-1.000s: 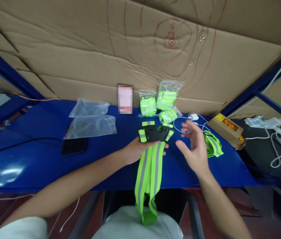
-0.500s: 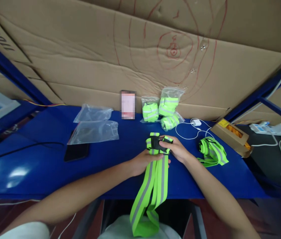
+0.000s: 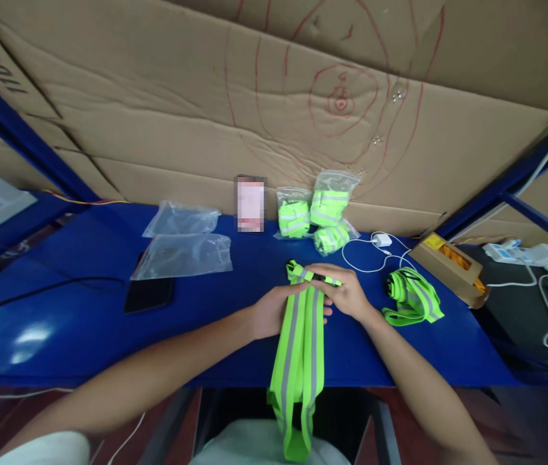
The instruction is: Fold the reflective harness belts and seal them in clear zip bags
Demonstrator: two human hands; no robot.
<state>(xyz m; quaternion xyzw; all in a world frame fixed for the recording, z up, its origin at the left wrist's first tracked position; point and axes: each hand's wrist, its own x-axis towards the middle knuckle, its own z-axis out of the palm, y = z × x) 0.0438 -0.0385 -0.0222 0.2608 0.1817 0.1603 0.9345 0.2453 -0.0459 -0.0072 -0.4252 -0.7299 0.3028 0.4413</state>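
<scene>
A neon green reflective strap (image 3: 299, 349) with grey stripes hangs from the blue table's (image 3: 84, 323) front edge down toward my lap. My left hand (image 3: 270, 309) grips its upper part from the left side. My right hand (image 3: 344, 292) pinches the folded top end, where a black buckle part shows. Both hands are closed on the same strap, close together above the table.
A second rolled green strap (image 3: 412, 296) lies to the right. Three bagged straps (image 3: 320, 210) stand at the back against cardboard. Empty clear bags (image 3: 181, 252) and a dark phone (image 3: 148, 294) lie left. A white charger cable (image 3: 375, 248), a cardboard box (image 3: 448, 265).
My right hand, open in the air a second ago, has come in and closed on the strap's top end. The black buckle end has been folded flatter against the strap.
</scene>
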